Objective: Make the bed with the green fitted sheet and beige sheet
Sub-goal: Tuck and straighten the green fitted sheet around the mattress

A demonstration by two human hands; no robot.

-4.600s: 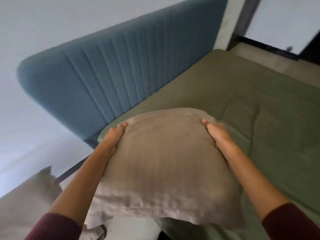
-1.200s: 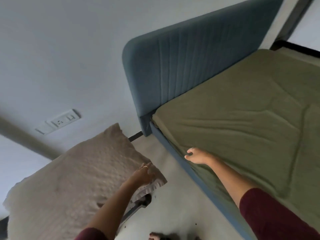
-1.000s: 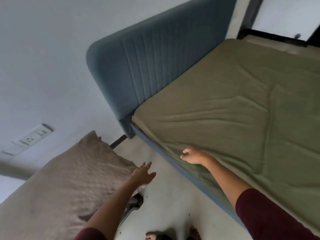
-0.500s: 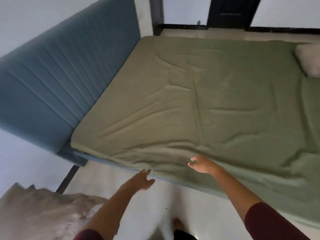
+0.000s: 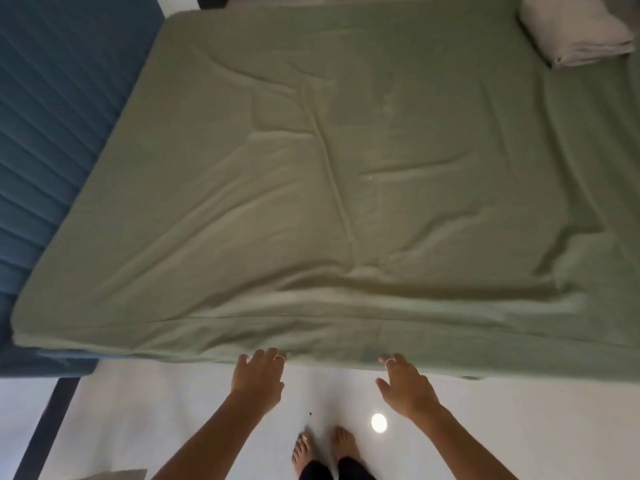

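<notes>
White glossy floor (image 5: 173, 427) ran along the near side of the bed with the blue ribbed padded headboard (image 5: 52, 116) at left. Wrinkled green fitted sheet (image 5: 346, 185) covered the mattress. Left hand (image 5: 258, 377) and right hand (image 5: 405, 386) were spread wide, holding nothing, fingertips at the sheet's near hanging edge, likely to tuck it. Folded beige sheet (image 5: 571, 29) lay at the far right corner. No containers seen.

We stand at the near long side of the bed, bare feet (image 5: 323, 453) on the floor (image 5: 519, 420) just short of it. The fitted sheet (image 5: 346, 168) covers the mattress. The headboard (image 5: 52, 116) runs along the left. A folded sheet (image 5: 571, 29) lies on the far right corner. Left hand (image 5: 258, 379) and right hand (image 5: 407, 388) reach side by side to the sheet's near hanging edge, fingers spread.
</notes>
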